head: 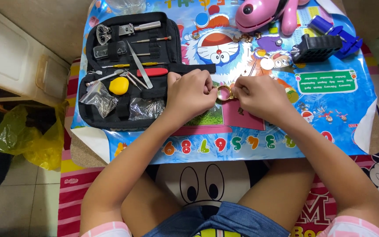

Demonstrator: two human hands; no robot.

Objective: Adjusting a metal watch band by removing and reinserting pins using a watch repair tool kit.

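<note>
A small round gold-coloured watch case (pixel 224 93) sits between both my hands over the colourful cartoon table mat (pixel 330 118). My left hand (pixel 190 93) is curled and pinches the left side of the case. My right hand (pixel 259 96) is curled and pinches its right side with thumb and fingertips. Whether a small tool is also held in either hand is hidden by the fingers.
An open black tool kit (pixel 128 70) with tweezers, screwdrivers, a yellow ball and bagged parts lies at the left. A pink plastic toy (pixel 264 13), a black holder block (pixel 316 47), a blue tool (pixel 336 30) and small gold links (pixel 245 37) lie at the far side. A yellow bag (pixel 27 136) sits on the floor.
</note>
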